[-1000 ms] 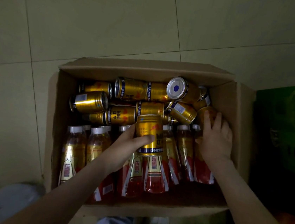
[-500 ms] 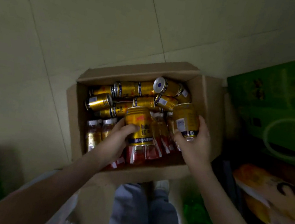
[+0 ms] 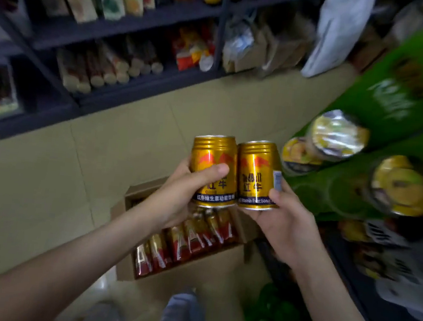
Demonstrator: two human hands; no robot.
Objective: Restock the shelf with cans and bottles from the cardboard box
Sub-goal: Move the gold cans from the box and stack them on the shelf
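Our left hand (image 3: pixel 178 198) grips one gold can (image 3: pixel 215 160) and our right hand (image 3: pixel 286 221) grips a second can (image 3: pixel 254 176), both upright and touching, above the cardboard box (image 3: pixel 193 267) of bottles (image 3: pixel 188 237).

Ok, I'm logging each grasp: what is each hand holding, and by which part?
One gold can each, gripped round the side wall: the left hand holds the left can, the right hand the right can.

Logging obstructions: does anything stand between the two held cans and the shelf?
Nothing visible. The left hand and right hand hold the cans above the box; only bare floor lies before the shelf.
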